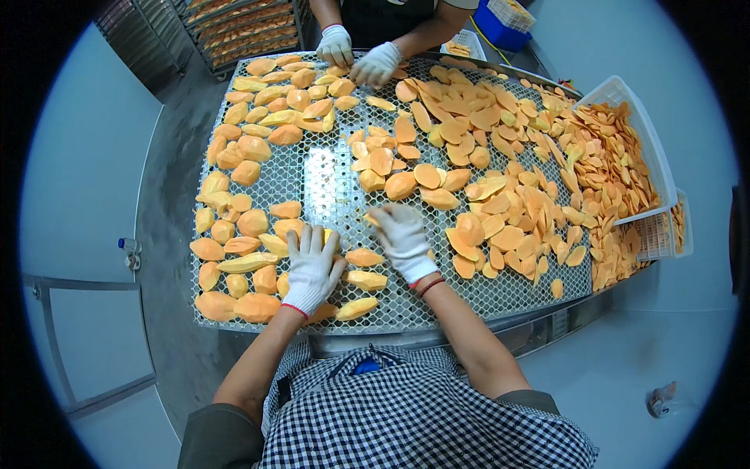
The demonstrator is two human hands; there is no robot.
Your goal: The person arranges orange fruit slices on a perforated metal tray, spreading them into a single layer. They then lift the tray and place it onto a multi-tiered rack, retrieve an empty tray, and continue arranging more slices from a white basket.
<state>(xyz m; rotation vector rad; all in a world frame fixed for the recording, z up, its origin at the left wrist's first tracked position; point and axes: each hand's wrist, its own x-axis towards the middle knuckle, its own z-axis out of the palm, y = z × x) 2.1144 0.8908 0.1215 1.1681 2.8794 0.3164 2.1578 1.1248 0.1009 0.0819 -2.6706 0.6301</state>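
Observation:
My left hand (312, 269), in a white knit glove with a red cuff, lies palm down with fingers apart over orange slices, perhaps mango, on a white mesh tray (410, 316). A yellowish slice (329, 236) shows at its fingertips, and the palm hides what is under it. To the right, my gloved right hand (403, 241) has curled fingers, with an orange slice (371, 220) at its fingertips. Below and left of this hand lie separate slices (364, 257). Spaced slices (252, 223) cover the tray's left side. A loose heap (510, 225) lies at its right.
Opposite, a co-worker's gloved hands (375, 64) touch slices at the far edge. A tilted white basket (665, 170) of slices (609, 158) stands at the right end. Behind are a loaded tray rack (246, 32) and a blue crate (501, 29).

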